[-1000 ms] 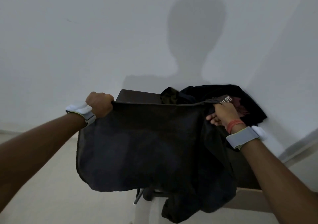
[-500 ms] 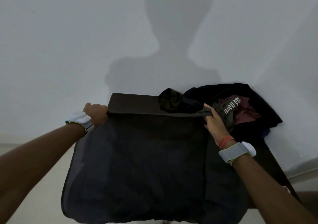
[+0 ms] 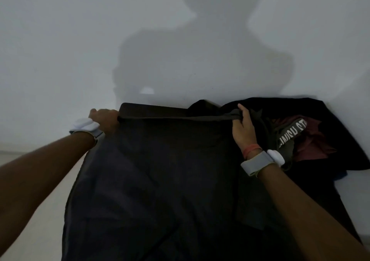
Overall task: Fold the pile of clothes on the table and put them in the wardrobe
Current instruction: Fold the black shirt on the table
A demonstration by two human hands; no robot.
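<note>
A large dark garment point(image 3: 160, 180) is stretched flat over the dark table point(image 3: 152, 110), its top edge pulled taut between my hands. My left hand point(image 3: 105, 118) grips the left top corner at the table's far left corner. My right hand point(image 3: 243, 126) pinches the right end of that edge, index finger raised. A pile of clothes point(image 3: 312, 132) sits at the table's far right: black cloth, a maroon piece and an olive piece with white letters. The garment's lower part hangs over the near edge and the table's left side.
A plain white wall point(image 3: 80, 40) rises right behind the table, carrying my shadow. Pale floor point(image 3: 40, 210) shows to the left of the table. The wardrobe is out of view.
Both hands have lowered the garment from hanging in the air and carried it forward, laying it flat on the table. The top edge now lies near the table's far side.
</note>
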